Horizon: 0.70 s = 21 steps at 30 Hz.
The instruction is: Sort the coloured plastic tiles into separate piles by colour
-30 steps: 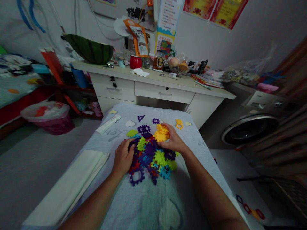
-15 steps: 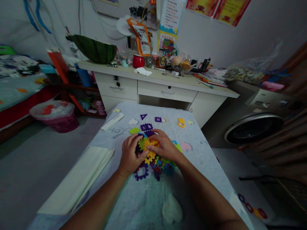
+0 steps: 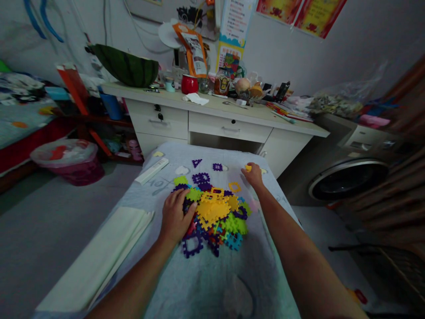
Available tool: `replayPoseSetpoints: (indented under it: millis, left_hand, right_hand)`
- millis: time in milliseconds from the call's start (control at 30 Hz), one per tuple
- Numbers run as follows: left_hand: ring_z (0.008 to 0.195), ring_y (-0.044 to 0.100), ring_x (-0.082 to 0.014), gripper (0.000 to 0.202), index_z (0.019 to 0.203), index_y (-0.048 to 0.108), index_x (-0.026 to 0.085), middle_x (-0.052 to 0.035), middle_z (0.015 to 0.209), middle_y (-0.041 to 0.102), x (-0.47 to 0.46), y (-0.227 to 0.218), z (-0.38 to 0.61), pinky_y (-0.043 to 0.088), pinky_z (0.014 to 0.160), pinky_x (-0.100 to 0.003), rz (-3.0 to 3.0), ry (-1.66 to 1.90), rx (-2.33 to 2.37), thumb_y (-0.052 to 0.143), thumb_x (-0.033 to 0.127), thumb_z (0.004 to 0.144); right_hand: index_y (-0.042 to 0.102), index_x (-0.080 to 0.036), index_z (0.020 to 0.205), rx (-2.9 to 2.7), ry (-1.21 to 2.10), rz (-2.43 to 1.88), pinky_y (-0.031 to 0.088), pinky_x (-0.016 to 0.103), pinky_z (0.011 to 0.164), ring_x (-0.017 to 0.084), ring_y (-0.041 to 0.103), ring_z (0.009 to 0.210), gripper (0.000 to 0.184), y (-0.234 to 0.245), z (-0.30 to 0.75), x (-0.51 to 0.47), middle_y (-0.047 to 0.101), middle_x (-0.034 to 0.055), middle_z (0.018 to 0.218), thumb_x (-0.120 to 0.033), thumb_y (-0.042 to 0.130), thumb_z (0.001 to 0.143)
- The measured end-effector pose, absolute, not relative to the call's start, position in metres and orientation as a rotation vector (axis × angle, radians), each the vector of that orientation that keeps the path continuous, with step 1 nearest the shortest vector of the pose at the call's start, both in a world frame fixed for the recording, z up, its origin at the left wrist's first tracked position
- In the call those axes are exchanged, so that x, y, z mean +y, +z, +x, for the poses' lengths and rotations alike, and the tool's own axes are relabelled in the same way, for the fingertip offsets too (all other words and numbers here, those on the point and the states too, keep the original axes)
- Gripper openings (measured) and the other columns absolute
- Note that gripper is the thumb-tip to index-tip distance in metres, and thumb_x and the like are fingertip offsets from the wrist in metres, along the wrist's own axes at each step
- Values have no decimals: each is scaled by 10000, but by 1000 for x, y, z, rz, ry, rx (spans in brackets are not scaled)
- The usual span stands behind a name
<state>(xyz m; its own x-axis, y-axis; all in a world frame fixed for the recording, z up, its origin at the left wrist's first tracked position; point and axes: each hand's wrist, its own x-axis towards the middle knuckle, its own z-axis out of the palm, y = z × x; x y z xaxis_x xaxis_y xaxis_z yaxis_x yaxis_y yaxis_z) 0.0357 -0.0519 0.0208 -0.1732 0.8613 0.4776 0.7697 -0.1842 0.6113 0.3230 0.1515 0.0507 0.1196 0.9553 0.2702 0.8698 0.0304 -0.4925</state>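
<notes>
A heap of interlocking plastic building pieces in yellow, green, purple and blue lies mid-table, with a large yellow piece (image 3: 214, 209) on top. At its left edge rests my left hand (image 3: 175, 215), thumb and fingers apart, touching a green piece (image 3: 194, 194). My right hand (image 3: 255, 175) reaches to the far right of the table, its fingers closed at a yellow building piece (image 3: 248, 168), mostly covered by the hand. A yellow square frame piece (image 3: 234, 187) lies between that hand and the heap. Beyond the heap are a purple triangle piece (image 3: 197, 163) and a purple square piece (image 3: 218, 167).
A long white box (image 3: 152, 171) and folded pale cloth (image 3: 96, 257) lie along the table's left side. Behind stands a white desk (image 3: 229, 119) with a watermelon half (image 3: 126, 66) and jars. A washing machine (image 3: 352, 155) is at right, a pink bin (image 3: 69, 164) at left.
My right hand has left the heap and moved away to the far right, onto the yellow pieces there. A yellow square frame now shows beside the heap. My left hand stays at the heap's left.
</notes>
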Motion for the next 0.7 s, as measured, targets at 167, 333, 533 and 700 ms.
replayPoseSetpoints:
  millis: [167, 333, 533, 700]
  left_hand:
    - [1261, 457, -289, 465, 1306, 498, 209, -111, 1309, 547, -51, 18, 34, 343, 1098, -493, 1915, 1321, 1898, 502, 430, 898]
    - [1286, 446, -279, 490, 1336, 471, 209, -109, 1339, 535, -53, 17, 33, 337, 1109, -489, 1945, 1289, 1802, 496, 438, 903]
    - [1268, 466, -278, 485, 1331, 478, 236, -97, 1335, 542, -53, 18, 33, 354, 1094, -494, 1920, 1309, 1781, 507, 445, 893]
    - [1262, 471, -276, 471, 1309, 499, 229, -99, 1325, 552, -53, 19, 33, 354, 1098, -489, 1878, 1330, 1775, 511, 448, 892]
  right_hand:
    - [440, -182, 1397, -1707, 193, -2186, 325, 569, 1023, 384, 443, 1256, 815, 33, 336, 179, 503, 207, 1325, -569, 669, 717]
    - [574, -222, 1270, -1981, 173, -2068, 395, 477, 980, 314, 518, 1157, 466, 26, 329, 173, 547, 148, 1253, -407, 573, 843]
    - [618, -203, 1121, -2005, 56, -1844, 459, 335, 891, 232, 563, 1023, 322, 23, 324, 146, 526, 113, 1176, -249, 559, 808]
    - [609, -205, 968, -1867, 155, -1832, 464, 330, 866, 219, 557, 961, 253, 33, 324, 138, 518, 81, 1090, -243, 583, 718]
